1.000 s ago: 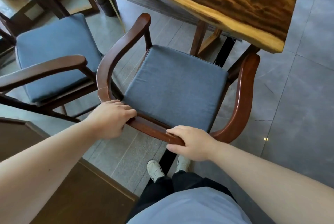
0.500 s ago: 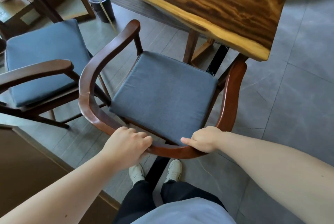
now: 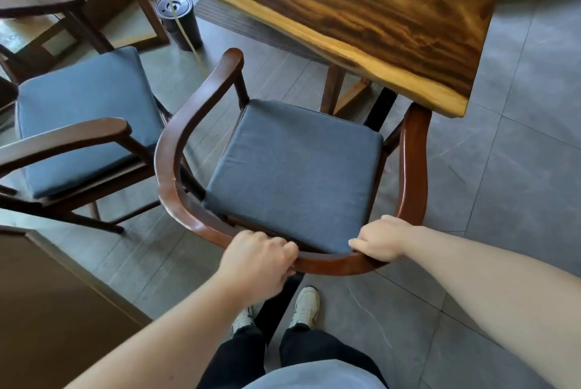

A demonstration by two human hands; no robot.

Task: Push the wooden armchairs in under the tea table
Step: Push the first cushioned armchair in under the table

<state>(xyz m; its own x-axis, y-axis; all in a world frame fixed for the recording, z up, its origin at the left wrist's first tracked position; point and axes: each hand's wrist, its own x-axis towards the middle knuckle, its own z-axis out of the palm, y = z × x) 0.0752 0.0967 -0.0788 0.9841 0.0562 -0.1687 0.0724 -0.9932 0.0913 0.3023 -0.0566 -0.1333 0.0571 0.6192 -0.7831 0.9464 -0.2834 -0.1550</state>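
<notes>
A wooden armchair [image 3: 169,165] with a curved reddish-brown back rail and a blue-grey seat cushion stands in front of me, facing the tea table [image 3: 393,21]. My left hand [image 3: 256,261] is closed over the rear rail left of centre. My right hand [image 3: 382,239] grips the same rail further right. The chair's right armrest tip sits just under the table's glossy live-edge corner; its left armrest tip is still short of the table edge. A second armchair [image 3: 81,118] with the same kind of cushion stands to the left, away from the table.
A black cylindrical bin [image 3: 177,19] with a yellowish hose running into it stands on the grey tile floor under the table's left part. A dark wooden cabinet top [image 3: 47,303] lies at my lower left. My feet [image 3: 303,307] are right behind the chair.
The chair has slid forward, its right armrest reaching under the table corner. Both hands have shifted along the rear rail while keeping hold, and I have stepped forward with it.
</notes>
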